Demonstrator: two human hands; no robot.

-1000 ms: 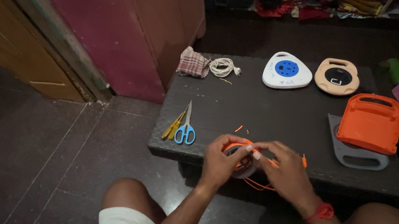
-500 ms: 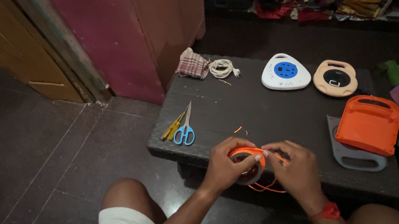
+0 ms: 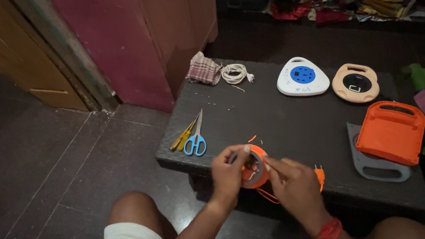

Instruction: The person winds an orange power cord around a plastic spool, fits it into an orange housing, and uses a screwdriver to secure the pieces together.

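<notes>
The left hand [image 3: 228, 173] is closed around a round orange reel [image 3: 256, 167], holding it up on its edge just over the near side of the dark surface [image 3: 300, 132]. The right hand [image 3: 296, 187] is curled too, with its fingers [image 3: 275, 165] pinched on the thin orange cord [image 3: 268, 196] right at the reel. A loop of that cord hangs down below both hands, and the orange plug [image 3: 320, 175] sticks out just behind the right hand. To do this well, I think the left hand should hold the reel firm so it does not wobble, and the right hand should keep the cord a little tight and lay it flat in the groove, one turn next to the other. The hanging loop could catch on the edge of the surface, so it is good to feed it slowly. Just to the left lie the blue-handled scissors [image 3: 197, 138] and a yellow tool [image 3: 183, 137], near but not touching the hands. Far back sit a white and blue reel case [image 3: 304, 77], a tan reel case [image 3: 356, 83], a coil of white cord [image 3: 234, 73] and a checked cloth [image 3: 203, 69]. To the right an orange cover [image 3: 392, 131] rests on a grey cover [image 3: 374, 163].
</notes>
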